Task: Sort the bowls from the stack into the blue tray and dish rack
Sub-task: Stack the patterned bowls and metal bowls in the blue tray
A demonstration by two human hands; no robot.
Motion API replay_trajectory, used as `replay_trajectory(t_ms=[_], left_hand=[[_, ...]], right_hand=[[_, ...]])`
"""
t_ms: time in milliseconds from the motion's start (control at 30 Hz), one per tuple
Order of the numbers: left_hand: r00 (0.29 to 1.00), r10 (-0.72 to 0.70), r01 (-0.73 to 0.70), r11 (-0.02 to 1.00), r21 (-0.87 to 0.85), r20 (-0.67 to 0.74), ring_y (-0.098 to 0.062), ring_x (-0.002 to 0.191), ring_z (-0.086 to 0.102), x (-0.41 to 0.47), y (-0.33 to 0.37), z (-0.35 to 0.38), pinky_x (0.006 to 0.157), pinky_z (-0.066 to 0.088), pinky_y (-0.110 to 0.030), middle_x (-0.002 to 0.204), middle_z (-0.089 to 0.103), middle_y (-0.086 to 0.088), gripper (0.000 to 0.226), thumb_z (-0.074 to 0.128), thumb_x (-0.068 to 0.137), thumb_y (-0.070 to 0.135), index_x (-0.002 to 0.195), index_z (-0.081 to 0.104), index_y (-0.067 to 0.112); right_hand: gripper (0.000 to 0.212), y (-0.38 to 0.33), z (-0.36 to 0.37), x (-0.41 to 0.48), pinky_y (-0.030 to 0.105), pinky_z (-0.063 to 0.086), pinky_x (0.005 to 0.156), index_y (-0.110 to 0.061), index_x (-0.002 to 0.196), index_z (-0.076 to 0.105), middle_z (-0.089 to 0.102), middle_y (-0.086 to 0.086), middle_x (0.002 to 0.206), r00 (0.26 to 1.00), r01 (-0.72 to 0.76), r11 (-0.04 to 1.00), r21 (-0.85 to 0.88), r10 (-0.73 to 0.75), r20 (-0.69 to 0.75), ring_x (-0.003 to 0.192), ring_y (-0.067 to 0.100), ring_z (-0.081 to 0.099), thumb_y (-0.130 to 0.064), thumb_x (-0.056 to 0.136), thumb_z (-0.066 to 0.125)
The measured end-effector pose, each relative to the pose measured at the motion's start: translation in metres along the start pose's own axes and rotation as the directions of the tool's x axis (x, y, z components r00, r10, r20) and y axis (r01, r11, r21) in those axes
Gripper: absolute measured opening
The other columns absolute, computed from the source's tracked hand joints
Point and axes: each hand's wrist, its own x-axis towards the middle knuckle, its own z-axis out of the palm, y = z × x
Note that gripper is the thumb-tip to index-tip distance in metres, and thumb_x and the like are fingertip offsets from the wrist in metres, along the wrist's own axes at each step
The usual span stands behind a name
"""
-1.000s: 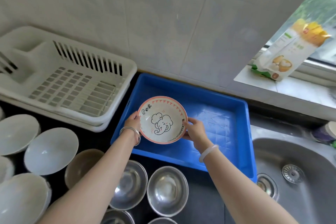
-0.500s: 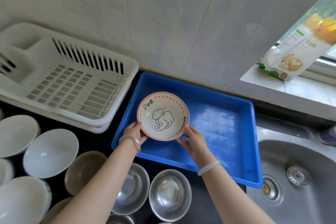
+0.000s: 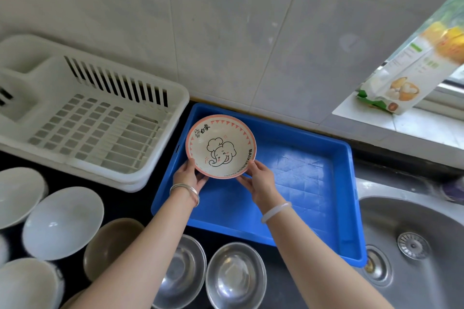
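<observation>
A cream bowl with a pink rim and an elephant drawing (image 3: pixel 221 147) is over the far left corner of the blue tray (image 3: pixel 301 183). My left hand (image 3: pixel 187 177) grips its near left rim and my right hand (image 3: pixel 259 182) grips its near right rim. The tray holds nothing else. The white dish rack (image 3: pixel 100 123) stands to the left of the tray, with nothing in it. White bowls (image 3: pixel 62 222), a brown bowl (image 3: pixel 110 246) and steel bowls (image 3: pixel 234 276) sit on the dark counter near me.
A steel sink (image 3: pixel 414 246) with a drain lies to the right of the tray. A food packet (image 3: pixel 411 70) leans on the window sill at the upper right. A tiled wall runs behind the rack and tray.
Both hands have carried the elephant bowl away from me, from the tray's near left part toward its far left corner. My fingers now sit at the bowl's near rim.
</observation>
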Motion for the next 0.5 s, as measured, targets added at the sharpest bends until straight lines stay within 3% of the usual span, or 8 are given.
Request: replay_trajectory(t_ms=[100, 267, 367, 433, 500], left_hand=[[1.000, 0.005, -0.005, 1.000, 0.010, -0.012, -0.028, 0.103, 0.058, 0.001, -0.001, -0.001, 0.086, 0.050, -0.039, 0.109, 0.061, -0.011, 0.031, 0.050, 0.095, 0.019, 0.124, 0.055, 0.010], [0.998, 0.041, -0.039, 0.998, 0.045, -0.039, -0.028, 0.106, 0.058, -0.004, -0.001, 0.002, 0.089, 0.050, -0.039, 0.112, 0.060, -0.013, 0.031, 0.050, 0.095, 0.018, 0.123, 0.055, 0.007], [0.992, 0.107, -0.100, 0.991, 0.087, -0.073, -0.024, 0.105, 0.057, -0.015, -0.005, 0.004, 0.091, 0.047, -0.031, 0.107, 0.061, -0.012, 0.028, 0.050, 0.094, 0.014, 0.119, 0.058, 0.003], [0.988, 0.136, -0.122, 0.980, 0.154, -0.079, -0.018, 0.095, 0.056, -0.025, -0.010, 0.005, 0.091, 0.043, -0.025, 0.092, 0.060, -0.007, 0.022, 0.049, 0.094, 0.013, 0.110, 0.060, 0.003], [0.987, 0.147, -0.129, 0.968, 0.213, -0.071, -0.011, 0.071, 0.047, -0.038, -0.016, 0.006, 0.086, 0.042, -0.022, 0.073, 0.048, 0.000, 0.017, 0.047, 0.094, 0.014, 0.100, 0.062, 0.008]], right_hand=[[0.018, 0.002, -0.001, 0.001, 0.025, 0.060, 0.063, -0.010, 0.111, 0.060, 0.069, 0.011, 0.101, 1.000, -0.001, 1.000, 0.002, 0.001, 0.001, 0.078, 0.024, 0.069, -0.015, 0.098, 0.048], [0.019, 0.004, 0.000, -0.003, 0.025, 0.059, 0.064, -0.014, 0.105, 0.062, 0.068, 0.007, 0.098, 1.000, 0.003, 1.000, -0.028, -0.002, 0.008, 0.079, 0.023, 0.067, -0.021, 0.099, 0.045], [0.023, 0.005, -0.004, -0.008, 0.026, 0.054, 0.070, -0.020, 0.105, 0.064, 0.067, 0.006, 0.108, 0.999, -0.001, 0.994, -0.112, 0.005, 0.037, 0.093, 0.021, 0.065, -0.032, 0.097, 0.046], [0.031, 0.006, -0.009, -0.013, 0.027, 0.052, 0.076, -0.022, 0.116, 0.061, 0.064, 0.002, 0.115, 0.998, 0.004, 0.986, -0.166, 0.006, 0.062, 0.103, 0.021, 0.061, -0.040, 0.096, 0.046], [0.038, 0.005, -0.016, -0.019, 0.031, 0.049, 0.085, -0.022, 0.127, 0.055, 0.060, -0.001, 0.119, 0.997, 0.029, 0.976, -0.217, -0.012, 0.078, 0.109, 0.022, 0.057, -0.042, 0.097, 0.044]])
